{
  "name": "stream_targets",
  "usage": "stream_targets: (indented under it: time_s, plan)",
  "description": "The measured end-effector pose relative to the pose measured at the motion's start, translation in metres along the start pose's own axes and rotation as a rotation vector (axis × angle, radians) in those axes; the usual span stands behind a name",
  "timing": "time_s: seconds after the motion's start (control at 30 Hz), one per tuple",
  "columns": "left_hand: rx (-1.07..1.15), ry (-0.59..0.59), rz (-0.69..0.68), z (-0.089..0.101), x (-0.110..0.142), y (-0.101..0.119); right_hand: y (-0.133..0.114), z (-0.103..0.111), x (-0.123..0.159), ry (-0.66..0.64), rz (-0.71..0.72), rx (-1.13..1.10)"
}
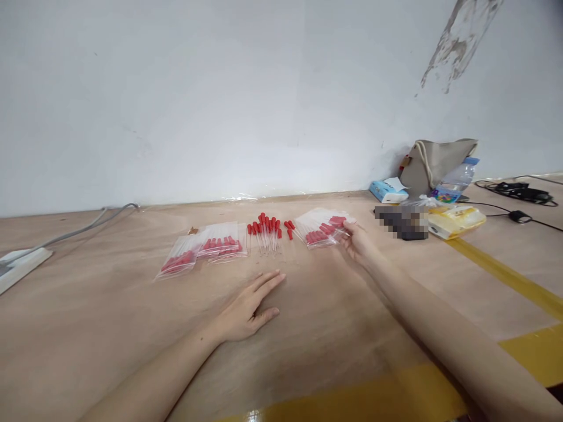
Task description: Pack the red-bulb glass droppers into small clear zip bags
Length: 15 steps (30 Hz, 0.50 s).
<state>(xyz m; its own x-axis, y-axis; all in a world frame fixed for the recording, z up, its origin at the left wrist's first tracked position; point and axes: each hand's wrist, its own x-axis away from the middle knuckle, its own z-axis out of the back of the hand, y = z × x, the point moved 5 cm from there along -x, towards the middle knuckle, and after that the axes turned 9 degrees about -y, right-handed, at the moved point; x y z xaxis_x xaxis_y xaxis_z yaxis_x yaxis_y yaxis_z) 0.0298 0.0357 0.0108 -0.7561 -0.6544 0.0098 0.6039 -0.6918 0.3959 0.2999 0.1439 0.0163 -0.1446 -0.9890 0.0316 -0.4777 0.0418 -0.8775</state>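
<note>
The right hand [357,243] is at the right edge of a clear plastic bag with red-capped thin droppers [323,228]; its thumb and fingers are bent close together there, but I cannot tell if they clamp it. The left hand [248,308] lies flat on the brown covered bench [132,328], fingers together, thumb apart, touching no bag. Between the bags is a loose pile of red-capped clear droppers [266,228], near the bench's far edge. To its left lie more clear plastic bags with red-capped droppers [220,243].
</note>
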Motion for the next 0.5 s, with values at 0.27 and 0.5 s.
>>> stream_targets:
  time_s: [0.27, 0.5]
  plan:
    - [-0.007, 0.007, 0.014, 0.0, 0.001, 0.001, 0.03, 0.005, 0.002, 0.029, -0.231, 0.218]
    - [-0.021, 0.014, 0.001, -0.001, 0.0, 0.0, -0.028, 0.04, -0.032, 0.087, -0.093, 1.578]
